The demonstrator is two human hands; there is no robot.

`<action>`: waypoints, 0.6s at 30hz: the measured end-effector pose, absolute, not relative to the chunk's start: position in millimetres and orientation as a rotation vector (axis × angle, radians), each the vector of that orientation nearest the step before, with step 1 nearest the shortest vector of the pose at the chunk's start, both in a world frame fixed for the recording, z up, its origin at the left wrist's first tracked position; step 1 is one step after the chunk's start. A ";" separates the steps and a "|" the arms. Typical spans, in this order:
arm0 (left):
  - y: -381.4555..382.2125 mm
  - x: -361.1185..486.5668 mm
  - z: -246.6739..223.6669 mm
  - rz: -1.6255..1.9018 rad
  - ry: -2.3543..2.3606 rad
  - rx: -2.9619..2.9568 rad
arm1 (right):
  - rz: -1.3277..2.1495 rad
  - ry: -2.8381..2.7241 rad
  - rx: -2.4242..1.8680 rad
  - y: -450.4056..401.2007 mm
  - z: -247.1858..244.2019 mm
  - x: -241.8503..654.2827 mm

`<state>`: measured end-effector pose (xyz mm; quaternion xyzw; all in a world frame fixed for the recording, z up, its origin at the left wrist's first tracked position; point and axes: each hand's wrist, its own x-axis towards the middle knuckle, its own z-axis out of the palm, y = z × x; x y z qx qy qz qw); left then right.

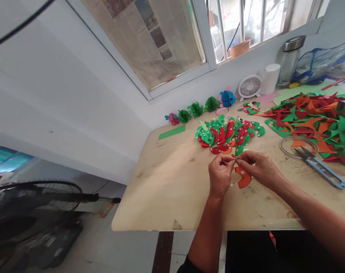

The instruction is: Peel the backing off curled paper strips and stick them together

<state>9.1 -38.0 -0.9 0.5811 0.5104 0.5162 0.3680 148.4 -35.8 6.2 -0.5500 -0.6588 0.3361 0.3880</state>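
My left hand (221, 172) and my right hand (260, 167) meet above the table, thumbs and fingertips pinched together. Between them is a small orange bit, apparently part of the curved orange paper cutout (244, 177) just below the fingers. A white patch shows on that cutout. My fingers hide its upper end, so how far it reaches cannot be made out. Right behind my hands lies a spread of red, green and orange paper cutouts (222, 134), many with small white patches.
Colourful scraps (317, 121) are heaped on the right. Thread snips (321, 167) lie beside a clear ring-shaped roll (298, 147). Along the wall stand folded paper figures (196, 110), a small white fan (249, 87) and a glass bottle (290, 62). A green strip (172, 132) lies at the left.
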 end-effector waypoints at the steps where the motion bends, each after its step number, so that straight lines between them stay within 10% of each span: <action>1: -38.9 10.0 0.0 1.336 1.328 1.515 | 0.865 -1.671 -1.400 -35.7 6.1 148.5; 18: -39.3 10.0 -0.8 1.422 1.379 1.844 | 0.783 -1.720 -1.391 -36.5 3.1 149.7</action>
